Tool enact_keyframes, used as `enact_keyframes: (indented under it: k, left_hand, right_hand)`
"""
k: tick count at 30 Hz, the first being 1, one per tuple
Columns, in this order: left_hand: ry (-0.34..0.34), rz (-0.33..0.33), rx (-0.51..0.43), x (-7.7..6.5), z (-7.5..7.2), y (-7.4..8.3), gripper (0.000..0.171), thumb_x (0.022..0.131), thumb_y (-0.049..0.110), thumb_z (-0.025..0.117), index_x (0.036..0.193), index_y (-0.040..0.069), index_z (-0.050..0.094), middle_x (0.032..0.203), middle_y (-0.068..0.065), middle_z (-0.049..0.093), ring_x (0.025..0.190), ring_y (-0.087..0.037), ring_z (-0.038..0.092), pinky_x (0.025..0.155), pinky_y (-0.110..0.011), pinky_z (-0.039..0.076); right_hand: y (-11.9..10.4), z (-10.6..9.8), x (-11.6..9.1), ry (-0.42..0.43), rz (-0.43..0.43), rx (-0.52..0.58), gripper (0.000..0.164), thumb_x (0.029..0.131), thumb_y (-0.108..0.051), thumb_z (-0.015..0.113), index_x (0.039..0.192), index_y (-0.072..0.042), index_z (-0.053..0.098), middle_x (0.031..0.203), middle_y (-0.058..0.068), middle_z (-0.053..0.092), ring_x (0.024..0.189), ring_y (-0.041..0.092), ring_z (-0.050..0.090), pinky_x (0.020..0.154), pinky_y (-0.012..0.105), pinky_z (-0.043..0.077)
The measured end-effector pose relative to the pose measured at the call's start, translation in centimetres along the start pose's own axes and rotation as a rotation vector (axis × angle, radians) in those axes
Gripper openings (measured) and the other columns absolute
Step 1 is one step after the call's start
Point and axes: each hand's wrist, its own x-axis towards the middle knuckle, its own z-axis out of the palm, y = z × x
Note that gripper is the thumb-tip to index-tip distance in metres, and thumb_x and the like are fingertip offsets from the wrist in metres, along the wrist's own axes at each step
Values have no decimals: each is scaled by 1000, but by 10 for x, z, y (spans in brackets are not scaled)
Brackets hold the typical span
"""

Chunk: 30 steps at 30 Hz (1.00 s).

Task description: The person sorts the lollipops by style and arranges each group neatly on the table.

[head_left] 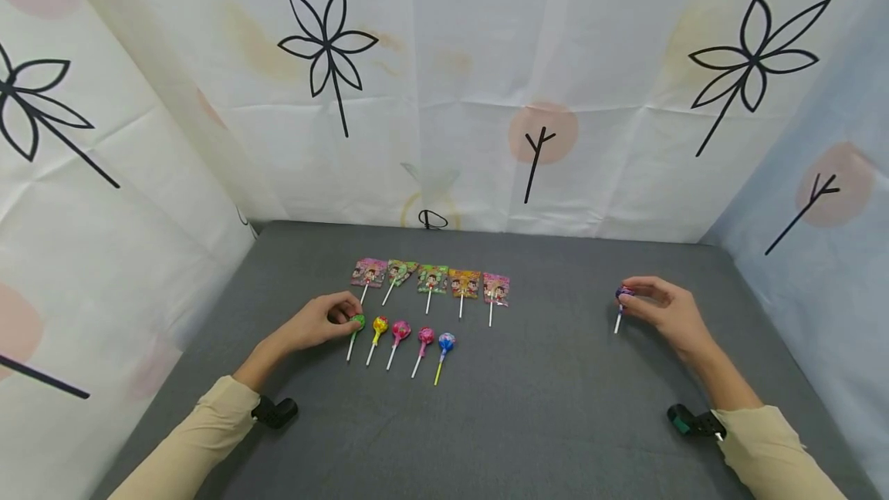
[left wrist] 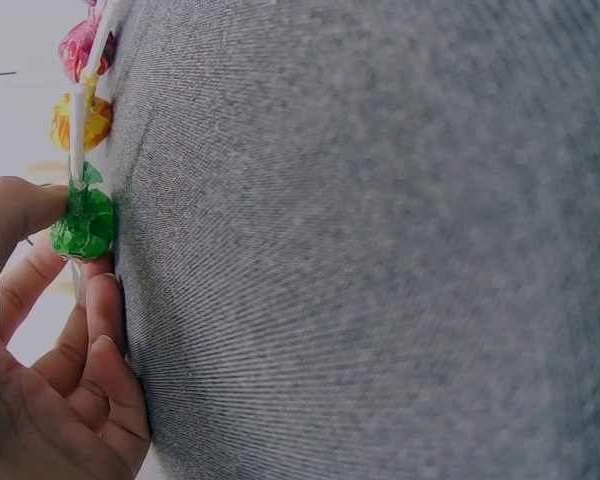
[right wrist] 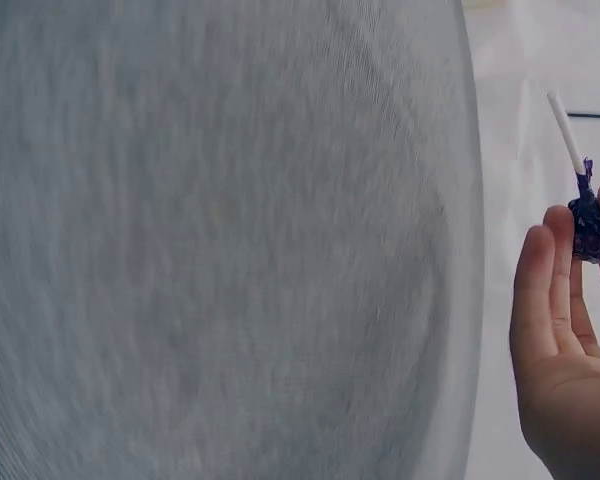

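My left hand pinches a green-wrapped lollipop by its round head, thumb on one side and fingers on the other. That lollipop is at the left end of a row on the grey table, its white stick pointing toward me. Beside it lie a yellow lollipop, two pink lollipops and a blue lollipop with a yellow stick. Far to the right, my right hand holds a purple-wrapped lollipop between thumb and fingertips; its white stick points down in the head view.
Behind the row lie several flat-packed lollipops in square wrappers, among them a left pink one, an orange one and a right pink one. A patterned white curtain stands around the grey table.
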Motion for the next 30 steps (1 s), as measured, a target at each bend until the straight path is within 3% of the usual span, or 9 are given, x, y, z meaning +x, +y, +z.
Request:
enact_keyframes:
  k: [5,12,20,30]
  left_hand:
    - [-2,-10,6,0,0,1,16,97,19,73,108,11,66,95,1,61,83,-16,59,73,-32,49]
    - [2,-9,13,-1,0,1,15,96,17,74,108,11,66,95,1,61,82,-17,60,74,-34,49]
    - [3,-7,15,-1,1,1,15,97,18,73,108,12,66,95,1,61,83,-17,60,74,-34,49]
    - [-3,-7,1,0,0,2,16,96,18,73,108,10,66,95,1,61,82,-17,59,73,-33,49]
  right_hand:
    - [-7,13,-3,-26,-9,-19,38,100,-7,68,128,15,55,112,10,67,95,11,70,81,32,56]
    - [-16,38,-3,-64,-10,-27,37,97,-8,71,126,11,59,115,18,66,98,12,69,80,28,55]
    - [-24,64,0,-128,-36,37,34,94,-1,72,125,10,61,117,23,66,100,12,69,80,25,53]
    - [-26,90,-1,-207,-18,74,33,93,-1,74,122,9,63,115,25,65,94,19,70,81,29,55]
